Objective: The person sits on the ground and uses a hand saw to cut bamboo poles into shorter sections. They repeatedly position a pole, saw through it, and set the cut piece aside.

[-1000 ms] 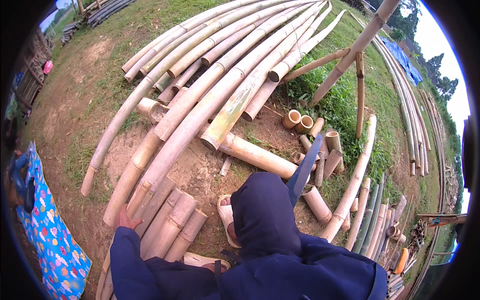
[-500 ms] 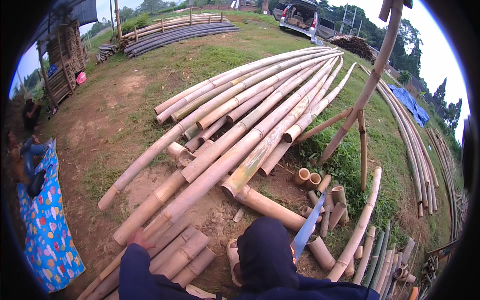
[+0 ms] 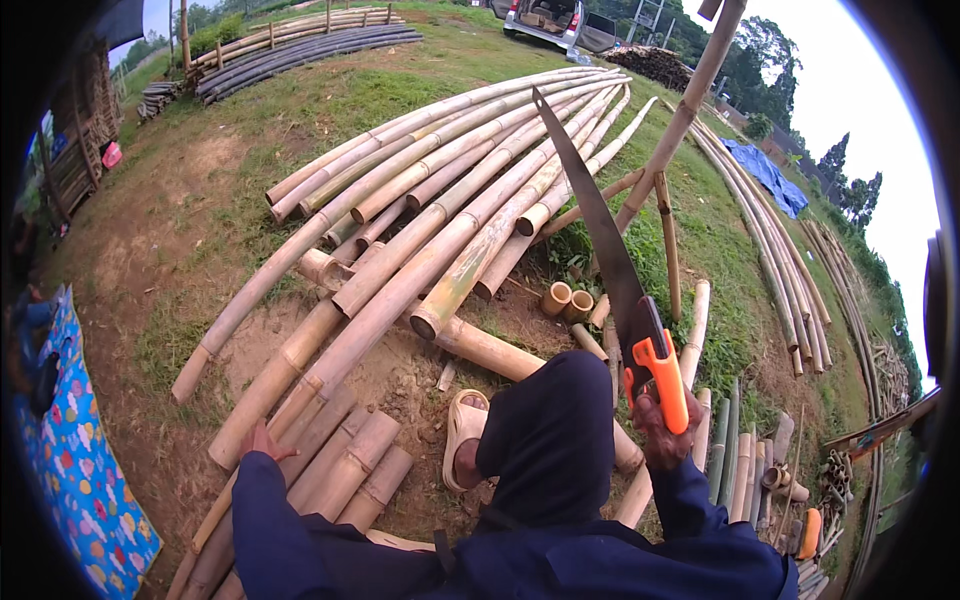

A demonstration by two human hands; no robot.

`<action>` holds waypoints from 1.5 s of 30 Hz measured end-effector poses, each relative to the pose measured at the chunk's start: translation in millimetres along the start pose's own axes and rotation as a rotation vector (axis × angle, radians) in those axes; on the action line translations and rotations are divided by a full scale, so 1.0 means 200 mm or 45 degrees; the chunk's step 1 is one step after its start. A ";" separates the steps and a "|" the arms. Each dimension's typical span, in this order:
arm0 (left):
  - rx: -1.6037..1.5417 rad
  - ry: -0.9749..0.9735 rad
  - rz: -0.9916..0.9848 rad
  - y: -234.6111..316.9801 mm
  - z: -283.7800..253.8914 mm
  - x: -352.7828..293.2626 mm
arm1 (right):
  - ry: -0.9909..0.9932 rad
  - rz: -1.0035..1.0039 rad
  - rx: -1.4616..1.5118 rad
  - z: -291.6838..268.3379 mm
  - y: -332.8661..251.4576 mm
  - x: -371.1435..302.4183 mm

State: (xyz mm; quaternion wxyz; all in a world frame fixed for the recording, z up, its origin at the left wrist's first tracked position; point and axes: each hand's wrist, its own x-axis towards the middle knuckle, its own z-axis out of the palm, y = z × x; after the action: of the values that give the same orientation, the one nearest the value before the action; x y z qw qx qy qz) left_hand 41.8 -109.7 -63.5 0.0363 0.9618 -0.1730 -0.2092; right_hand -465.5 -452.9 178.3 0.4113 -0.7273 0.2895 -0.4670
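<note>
My right hand [image 3: 664,428] is closed around the orange handle of a handsaw [image 3: 598,215], whose long dark blade points up and away, clear of the bamboo. At the lower left, my left hand [image 3: 264,442] grips a long bamboo pole [image 3: 345,358] from above, thumb toward me. This pole runs off to the far pile. Thick bamboo pieces [image 3: 362,450] lie side by side just right of that hand. My bent knee, in dark trousers, covers part of a thick crosswise bamboo [image 3: 487,348] under the poles.
Short bamboo cups [image 3: 568,301] stand right of the poles, near an upright bamboo post [image 3: 675,125]. Shorter lengths and an orange-handled tool [image 3: 810,533] lie lower right. A blue patterned mat [image 3: 85,450] spreads at left, with a person partly visible. A car [image 3: 545,22] stands far off.
My right hand, hidden behind my knee before, has come up at the right with the saw, its blade raised. My left hand stays on the pole. The view has shifted, showing more of my leg.
</note>
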 end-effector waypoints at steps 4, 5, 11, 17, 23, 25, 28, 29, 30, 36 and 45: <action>0.024 0.052 0.040 -0.16 0.04 -0.01 | -0.400 0.009 0.369 0.57 -0.01 0.07; 0.014 0.090 0.080 -0.10 0.07 0.01 | -0.431 0.136 0.370 0.66 -0.02 0.03; 0.029 0.058 0.130 0.02 0.01 -0.04 | -0.688 0.394 0.234 1.23 0.37 -0.39; -0.004 0.026 0.076 -0.01 0.03 -0.06 | -0.902 0.555 0.079 1.26 0.50 -0.54; 0.016 -0.006 0.044 0.01 0.03 -0.02 | -0.976 0.368 0.045 1.35 0.59 -0.47; 0.021 -0.019 0.033 0.03 0.02 -0.03 | -1.016 0.359 0.043 1.43 0.60 -0.41; 0.016 0.045 0.071 0.03 0.02 -0.04 | -1.064 0.451 0.072 1.37 0.59 -0.45; 0.021 0.072 0.075 0.01 0.03 -0.05 | -1.046 0.460 0.076 1.28 0.56 -0.51; 0.017 0.098 0.080 -0.02 0.05 -0.05 | -1.115 0.429 -0.015 1.17 0.48 -0.53; -0.045 0.065 0.066 0.03 0.03 -0.04 | -1.071 0.334 0.019 1.36 0.55 -0.50; -0.001 0.011 0.027 0.00 0.04 -0.03 | -1.143 0.475 0.026 1.04 0.46 -0.53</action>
State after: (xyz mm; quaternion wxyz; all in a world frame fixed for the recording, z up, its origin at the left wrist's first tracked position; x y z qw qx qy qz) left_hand 34.1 -108.4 -68.0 0.0398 0.9607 -0.1830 -0.2047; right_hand -320.3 -344.8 5.8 0.5795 -0.7884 0.2043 -0.0283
